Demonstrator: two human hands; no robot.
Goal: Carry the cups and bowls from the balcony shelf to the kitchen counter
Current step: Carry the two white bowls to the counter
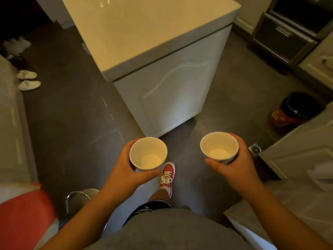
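- While both cups ride upright with their mouths up and look empty inside, each has a hand of its own: the left cup [148, 153] is at about 7 o'clock in the view and the right cup [219, 147] at about 5 o'clock, well apart
- The left hand [124, 170] curls its fingers round the far wall of its cup with the thumb across the near side; the right hand [237, 165] grips its cup the same way, mirrored
- One cup per hand probably keeps each level and lets both be set down together
- The pale counter [144, 37] lies ahead at 12 o'clock, its near corner towards the cups; they hang over dark floor, not yet above it, so I judge the carry to be nearly done
- A red shoe [168, 175] is planted at 6 o'clock, between the hands
- A dark bin [295, 109] with a red patterned base stands at 3 o'clock, white slippers [28, 80] at 9 o'clock
- Some print shows low on the right cup's wall, too small to read; no brand or words are legible anywhere
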